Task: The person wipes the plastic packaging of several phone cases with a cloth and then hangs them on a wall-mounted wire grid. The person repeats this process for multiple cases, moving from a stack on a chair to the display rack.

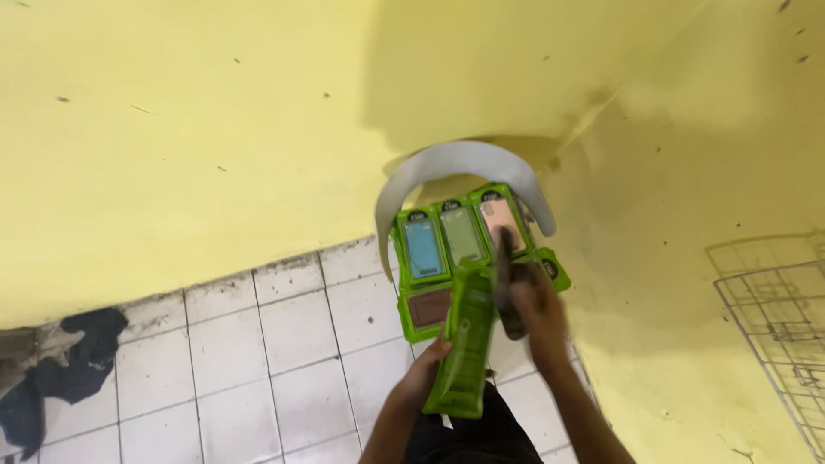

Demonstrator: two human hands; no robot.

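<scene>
— Honestly, what can't you make out?

— The right hand [537,314] is smeared by motion; it seems clenched around a dark flat thing [509,288], though what that is I cannot tell. Both forearms are cut off by the bottom edge.

— And the other hand?

— The left hand [427,378] grasps a green pack [468,352] by its lower left side, fingers curled round the edge, the pack standing on end just left of the dark thing.

— What holds what?

— Just above both grips lies a row of green packages (each a phone case in its box): a blue case [423,247], a pale green case [462,236], a pink case [501,222], and a brown case [429,307] below the blue one. A grey curved strip [455,163] arches over them. Far left of the grips, a dark cloth [64,369] lies on the tiled floor [284,361].
</scene>
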